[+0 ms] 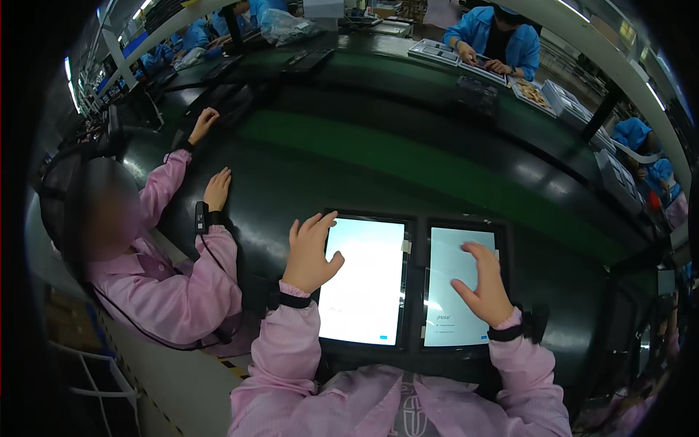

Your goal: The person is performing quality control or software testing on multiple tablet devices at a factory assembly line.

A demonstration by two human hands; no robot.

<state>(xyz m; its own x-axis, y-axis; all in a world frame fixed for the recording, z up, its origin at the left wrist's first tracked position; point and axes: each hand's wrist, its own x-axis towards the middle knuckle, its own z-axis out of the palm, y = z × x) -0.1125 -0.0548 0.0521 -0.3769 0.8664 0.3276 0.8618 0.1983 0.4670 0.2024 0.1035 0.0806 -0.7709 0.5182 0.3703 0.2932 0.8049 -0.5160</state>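
On near part of dk green workbench (291, 191), two lit tablets side by side, narrow dark gap btwn. L tablet (364, 291): bright white screen, small blue button at btm R, pale tab (406, 247) on its R edge. R tablet (445, 280): pale bluish screen, few lines of small txt low down, blue button btm R too.

L hand (312, 256) at upper L corner of L tablet, palm mostly off its L edge, fingertips by top corner, thumb over screen; fingers spread, thumb well apart from them. R hand (483, 284) over R half of R tablet, covering part of screen + R edge; thumb and index apart, curved, thumb pointing twd screen middle. Contact w/ glass: can't tell, either hand. Pink sleeves, black wristbands.

To the L, co-worker in pink smock (156, 309), both hands on/near bench, well apart from tablets. Across bench, co-worker in blue jacket (526, 49) w/ hands at white trays (435, 52). Clear plastic bag (288, 28) at far L side.
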